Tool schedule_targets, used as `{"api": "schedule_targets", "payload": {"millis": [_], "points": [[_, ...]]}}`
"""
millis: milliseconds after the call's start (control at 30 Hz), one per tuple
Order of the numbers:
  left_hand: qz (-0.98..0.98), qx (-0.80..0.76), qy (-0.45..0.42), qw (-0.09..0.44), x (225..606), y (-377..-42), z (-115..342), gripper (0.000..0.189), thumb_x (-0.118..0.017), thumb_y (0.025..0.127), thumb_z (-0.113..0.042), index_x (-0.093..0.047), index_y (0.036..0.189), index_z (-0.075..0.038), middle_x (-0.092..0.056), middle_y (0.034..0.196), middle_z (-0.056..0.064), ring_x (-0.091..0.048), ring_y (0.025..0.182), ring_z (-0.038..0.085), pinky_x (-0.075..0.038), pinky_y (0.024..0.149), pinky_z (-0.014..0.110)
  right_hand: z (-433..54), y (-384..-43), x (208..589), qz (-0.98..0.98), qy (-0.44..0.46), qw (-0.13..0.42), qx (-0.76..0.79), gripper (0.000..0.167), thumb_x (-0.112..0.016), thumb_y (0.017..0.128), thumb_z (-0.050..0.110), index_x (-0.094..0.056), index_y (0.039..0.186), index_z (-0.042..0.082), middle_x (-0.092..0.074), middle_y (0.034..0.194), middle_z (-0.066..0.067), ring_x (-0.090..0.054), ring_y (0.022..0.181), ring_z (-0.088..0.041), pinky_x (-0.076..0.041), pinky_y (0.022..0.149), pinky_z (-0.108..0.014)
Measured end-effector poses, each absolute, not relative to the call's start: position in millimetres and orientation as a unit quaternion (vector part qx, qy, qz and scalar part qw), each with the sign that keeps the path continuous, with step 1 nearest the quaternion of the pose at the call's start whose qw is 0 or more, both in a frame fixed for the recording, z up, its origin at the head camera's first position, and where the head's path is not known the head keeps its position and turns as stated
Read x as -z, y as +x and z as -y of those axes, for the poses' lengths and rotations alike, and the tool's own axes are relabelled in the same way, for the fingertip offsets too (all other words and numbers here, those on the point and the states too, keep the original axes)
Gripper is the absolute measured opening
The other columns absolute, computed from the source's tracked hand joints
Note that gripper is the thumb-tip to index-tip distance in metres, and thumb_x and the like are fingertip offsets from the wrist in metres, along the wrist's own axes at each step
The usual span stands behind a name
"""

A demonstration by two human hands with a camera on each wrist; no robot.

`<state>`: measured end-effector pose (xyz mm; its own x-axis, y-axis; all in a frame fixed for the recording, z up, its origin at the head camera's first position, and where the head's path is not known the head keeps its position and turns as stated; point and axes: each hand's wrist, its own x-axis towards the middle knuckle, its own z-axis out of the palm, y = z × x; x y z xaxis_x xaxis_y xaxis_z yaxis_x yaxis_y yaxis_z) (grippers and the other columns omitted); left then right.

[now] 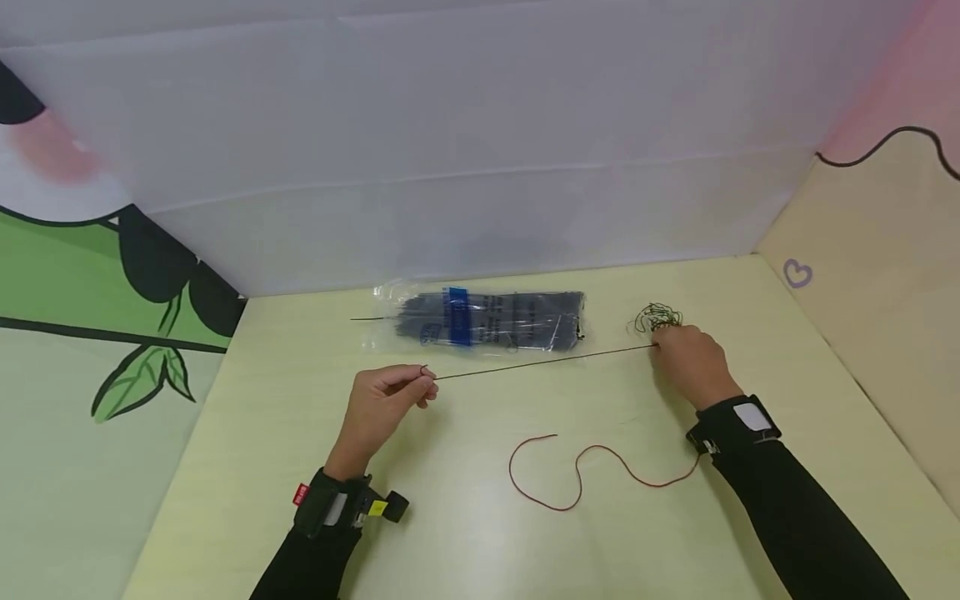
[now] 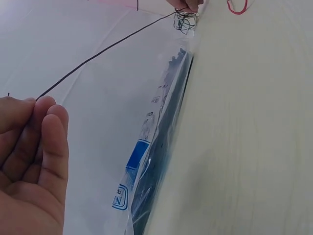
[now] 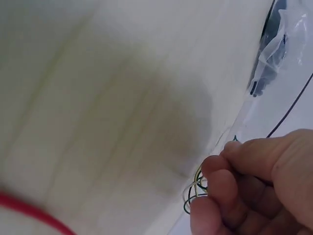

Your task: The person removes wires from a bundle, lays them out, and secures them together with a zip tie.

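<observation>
Stretching thin dark-brown cord (image 1: 543, 362): left hand (image 1: 385, 408) pinches it; right hand (image 1: 693, 360), at three o'clock, pinches it by tangled green thread bundle (image 1: 662, 313); light, even tension likely suits.

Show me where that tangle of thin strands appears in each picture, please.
Head: tangle of strands, right of centre, just beyond the right hand.
Left wrist: near the top, right of centre, by that same hand.
Right wrist: lower part, right of centre, beside that hand's fingers.
Shared landmark: the clear plastic bag, in all three.
</observation>
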<state>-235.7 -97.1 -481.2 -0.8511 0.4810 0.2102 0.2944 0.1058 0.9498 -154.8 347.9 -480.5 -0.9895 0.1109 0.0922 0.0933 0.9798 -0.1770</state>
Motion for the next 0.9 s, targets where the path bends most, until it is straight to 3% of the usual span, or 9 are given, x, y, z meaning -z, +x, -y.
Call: {"api": "schedule_targets", "payload": {"millis": [233,400,500,633,733,900], "points": [[-0.702,-0.665,0.25,0.037,478.3,-235.5,98.9,0.021,-0.067,0.092,-0.009,-0.069,0.101,0.01,-0.074,0.083,-0.005,-0.071,0.073,0.014,-0.059,0.066,0.026,-352.0,-155.0,475.5,0.989,-0.11,0.054,-0.084,0.019,-0.053,0.093,0.005,-0.066,0.079,0.003,-0.063,0.072,-0.02,-0.047,0.049,-0.025,-0.031,0.04,-0.034],[-0.686,-0.686,0.243,0.015,478.7,-234.5,97.9,0.024,-0.066,0.093,-0.008,-0.067,0.101,0.015,-0.075,0.082,-0.002,-0.071,0.071,0.014,-0.058,0.065,0.026,-355.7,-157.1,468.8,0.983,-0.15,0.051,-0.097,0.024,-0.05,0.091,0.002,-0.061,0.069,0.003,-0.061,0.065,-0.022,-0.051,0.048,-0.03,-0.033,0.036,-0.036],[-0.696,-0.686,0.213,0.013,484.4,-238.1,99.2,0.028,-0.067,0.093,-0.013,-0.068,0.102,0.014,-0.074,0.083,0.001,-0.07,0.072,0.017,-0.059,0.066,0.027,-359.3,-154.9,467.0,0.982,-0.159,0.039,-0.097,0.021,-0.056,0.089,0.007,-0.059,0.068,0.006,-0.058,0.062,-0.016,-0.05,0.049,-0.028,-0.033,0.038,-0.036],[-0.754,-0.639,0.149,0.029,495.4,-248.6,108.3,0.03,-0.068,0.093,-0.021,-0.07,0.104,0.007,-0.073,0.084,0.008,-0.07,0.075,0.025,-0.058,0.066,0.027,-363.2,-150.3,469.6,0.988,-0.098,0.033,-0.118,0.005,-0.062,0.089,0.012,-0.064,0.093,0.009,-0.056,0.067,-0.006,-0.044,0.054,-0.021,-0.03,0.044,-0.032],[-0.807,-0.57,0.14,0.067,502.3,-254.9,112.3,0.027,-0.068,0.093,-0.026,-0.072,0.103,-0.001,-0.073,0.086,0.013,-0.069,0.076,0.029,-0.058,0.064,0.029,-364.4,-147.0,474.1,0.988,-0.048,0.036,-0.144,0.03,-0.061,0.09,0.009,-0.057,0.12,0.008,-0.062,0.08,-0.005,-0.047,0.059,-0.018,-0.032,0.047,-0.03],[-0.836,-0.515,0.159,0.105,506.1,-258.8,108.5,0.023,-0.067,0.094,-0.029,-0.074,0.101,-0.008,-0.073,0.089,0.015,-0.069,0.076,0.027,-0.058,0.064,0.033,-365.9,-143.2,480.4,0.979,-0.043,0.067,-0.186,0.032,-0.056,0.091,0.008,-0.048,0.122,0.005,-0.066,0.091,-0.009,-0.053,0.064,-0.019,-0.037,0.053,-0.03]]}}
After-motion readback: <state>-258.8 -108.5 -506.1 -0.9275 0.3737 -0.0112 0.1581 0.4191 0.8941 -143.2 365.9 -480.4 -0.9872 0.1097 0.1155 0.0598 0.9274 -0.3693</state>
